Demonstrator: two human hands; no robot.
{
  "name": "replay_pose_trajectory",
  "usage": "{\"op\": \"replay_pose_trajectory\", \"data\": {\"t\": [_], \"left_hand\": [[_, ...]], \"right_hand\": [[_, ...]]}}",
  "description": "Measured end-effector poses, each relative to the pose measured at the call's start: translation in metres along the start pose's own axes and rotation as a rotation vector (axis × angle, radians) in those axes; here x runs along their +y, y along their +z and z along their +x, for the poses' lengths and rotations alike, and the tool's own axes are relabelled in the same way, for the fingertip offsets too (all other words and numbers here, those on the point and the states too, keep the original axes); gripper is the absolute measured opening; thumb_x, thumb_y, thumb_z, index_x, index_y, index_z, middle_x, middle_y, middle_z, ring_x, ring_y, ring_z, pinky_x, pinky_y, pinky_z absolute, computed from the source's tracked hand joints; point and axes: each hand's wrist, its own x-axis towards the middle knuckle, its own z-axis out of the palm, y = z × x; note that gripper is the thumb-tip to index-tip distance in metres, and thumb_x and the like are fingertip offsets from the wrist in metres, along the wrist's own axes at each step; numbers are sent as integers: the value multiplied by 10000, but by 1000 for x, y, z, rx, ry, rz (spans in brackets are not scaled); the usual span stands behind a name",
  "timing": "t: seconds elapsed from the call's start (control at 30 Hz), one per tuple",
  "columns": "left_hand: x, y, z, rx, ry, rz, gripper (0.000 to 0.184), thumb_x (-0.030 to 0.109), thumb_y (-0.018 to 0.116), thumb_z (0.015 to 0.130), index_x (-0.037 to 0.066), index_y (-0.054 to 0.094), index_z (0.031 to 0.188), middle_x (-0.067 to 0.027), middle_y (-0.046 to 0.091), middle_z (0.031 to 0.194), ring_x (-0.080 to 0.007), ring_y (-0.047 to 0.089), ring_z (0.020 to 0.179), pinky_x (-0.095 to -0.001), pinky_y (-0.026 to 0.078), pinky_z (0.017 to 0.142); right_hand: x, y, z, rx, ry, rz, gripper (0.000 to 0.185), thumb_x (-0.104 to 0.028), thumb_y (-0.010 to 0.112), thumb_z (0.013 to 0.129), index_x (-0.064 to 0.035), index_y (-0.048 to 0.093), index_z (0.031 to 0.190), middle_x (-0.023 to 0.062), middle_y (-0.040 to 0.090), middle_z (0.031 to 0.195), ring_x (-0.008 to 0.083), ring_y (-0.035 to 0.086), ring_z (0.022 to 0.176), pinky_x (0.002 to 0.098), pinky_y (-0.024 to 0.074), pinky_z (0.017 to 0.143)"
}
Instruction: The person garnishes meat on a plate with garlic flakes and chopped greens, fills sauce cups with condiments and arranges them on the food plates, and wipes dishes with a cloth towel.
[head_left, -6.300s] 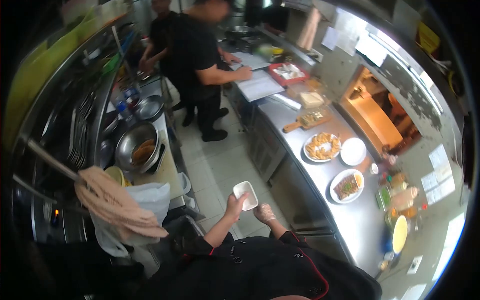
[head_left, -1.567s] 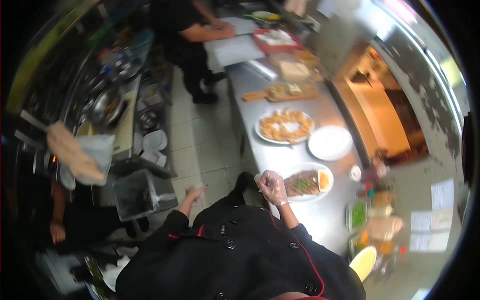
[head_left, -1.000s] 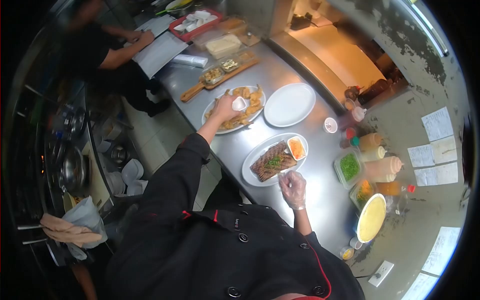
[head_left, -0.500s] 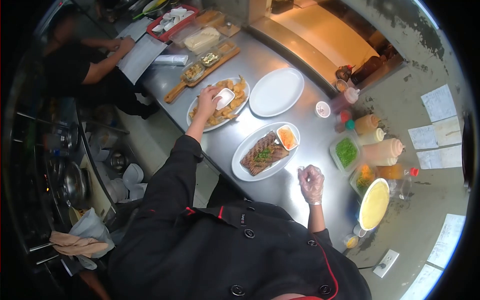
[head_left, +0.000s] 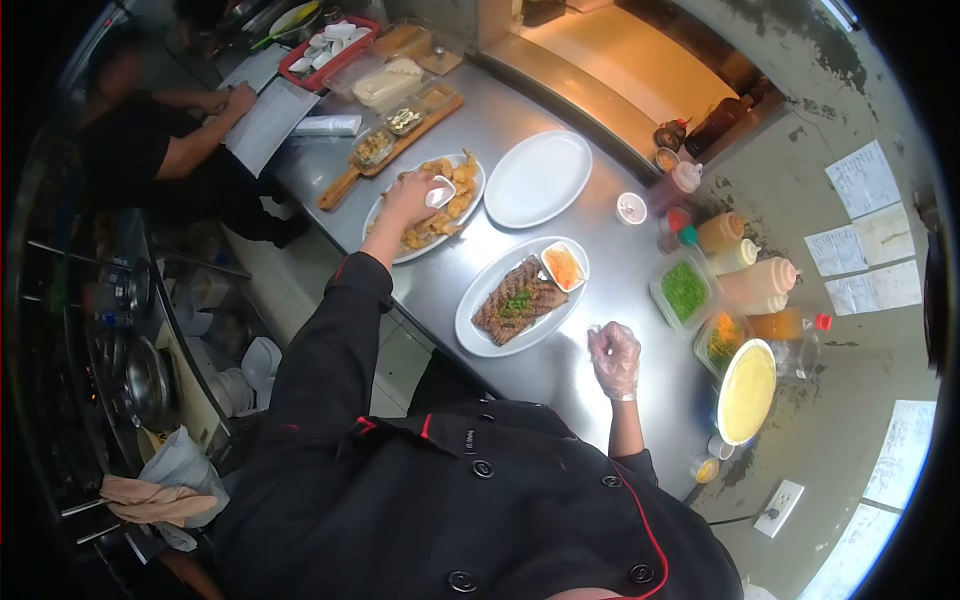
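My bare left hand (head_left: 408, 201) is closed on a small white dish (head_left: 440, 191). It holds the dish over an oval plate (head_left: 383, 248) of golden fried pieces (head_left: 462, 198). Whether the dish touches the plate I cannot tell. My right hand (head_left: 615, 362), in a clear plastic glove, is closed with curled fingers over the steel counter; anything inside them is hidden. Left of it lies an oval plate (head_left: 478, 343) with grilled meat (head_left: 519, 302), chopped green garnish and a small white dish of shredded orange vegetable (head_left: 565, 268).
A bare white oval plate (head_left: 538, 180) lies behind the meat plate. Squeeze bottles (head_left: 757, 285) and a tub of chopped greens (head_left: 685, 291) line the wall side. A wooden board (head_left: 397, 146) holds small glass dishes. Another person (head_left: 165, 140) stands at the far left beside papers.
The view has shifted slightly. My left hand stays at the fried-food plate, with the white dish now tilted differently in its fingers. My right hand keeps its curled shape.
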Motion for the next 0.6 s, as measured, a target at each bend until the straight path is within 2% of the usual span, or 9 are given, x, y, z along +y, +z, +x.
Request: {"op": "replay_pose_trajectory", "data": {"t": [0.1, 0.2, 0.27, 0.33, 0.4, 0.43, 0.5, 0.53, 0.6], "left_hand": [[-8, 0, 8, -80, 45, -13, 520, 222, 752, 611, 213, 604, 1109, -23, 527, 1199, -257, 468, 1118, -395, 399, 920], [-13, 0, 6, -62, 63, -34, 500, 204, 749, 599, 193, 622, 1083, -28, 546, 1184, -251, 489, 1096, -374, 405, 915], [-27, 24, 13, 0, 108, -7, 484, 157, 765, 582, 183, 636, 1048, -42, 549, 1159, -253, 508, 1066, -358, 414, 918], [-16, 13, 11, -19, 55, -23, 506, 136, 773, 560, 171, 635, 1046, -54, 579, 1104, -247, 523, 1039, -353, 428, 897], [-18, 13, 9, 5, 82, -60, 532, 143, 792, 546, 158, 630, 1053, -59, 583, 1094, -260, 522, 1034, -359, 427, 894], [-20, 15, 8, 47, 111, -80, 533, 146, 795, 549, 152, 627, 1056, -62, 581, 1095, -266, 521, 1031, -360, 427, 893], [-6, -3, -1, 12, 53, -91, 436, 135, 757, 620, 122, 630, 1037, -72, 583, 1085, -278, 521, 1025, -367, 428, 879], [0, -6, -5, 135, 60, -185, 386, 127, 730, 654, 106, 629, 1025, -77, 585, 1072, -282, 527, 1007, -361, 431, 864], [9, -8, -21, 356, 78, -371, 288, 109, 678, 721, 74, 626, 1003, -88, 589, 1046, -289, 538, 972, -350, 436, 834]], "right_hand": [[10, -11, -12, 46, 35, -27, 268, -87, 630, 758, -48, 416, 602, 77, 397, 525, 222, 406, 497, 330, 366, 494], [20, -22, -21, 40, 141, -42, 261, -91, 630, 755, -48, 422, 604, 82, 407, 530, 233, 422, 515, 341, 373, 505], [33, -26, -23, 70, 88, -68, 259, -96, 630, 754, -49, 425, 604, 85, 416, 535, 241, 436, 528, 348, 377, 511], [34, -41, -20, 98, 119, -107, 254, -104, 624, 756, -50, 429, 603, 88, 430, 542, 256, 458, 553, 367, 384, 528], [45, -55, -12, 178, 62, -172, 255, -105, 624, 758, -51, 429, 603, 87, 436, 543, 249, 466, 543, 354, 390, 520], [53, -63, -9, 236, 124, -109, 257, -108, 625, 760, -50, 428, 605, 81, 438, 544, 230, 466, 536, 343, 393, 516], [59, -84, 6, 382, 133, -104, 262, -122, 630, 769, -46, 434, 613, 60, 448, 549, 171, 459, 519, 310, 400, 505], [74, -94, 13, 540, 38, -209, 275, -136, 639, 774, -44, 436, 613, 51, 453, 556, 156, 455, 528, 303, 404, 509], [90, -114, 25, 617, 228, -198, 274, -221, 672, 760, -36, 496, 660, 82, 516, 616, 195, 497, 564, 324, 420, 548]]}}
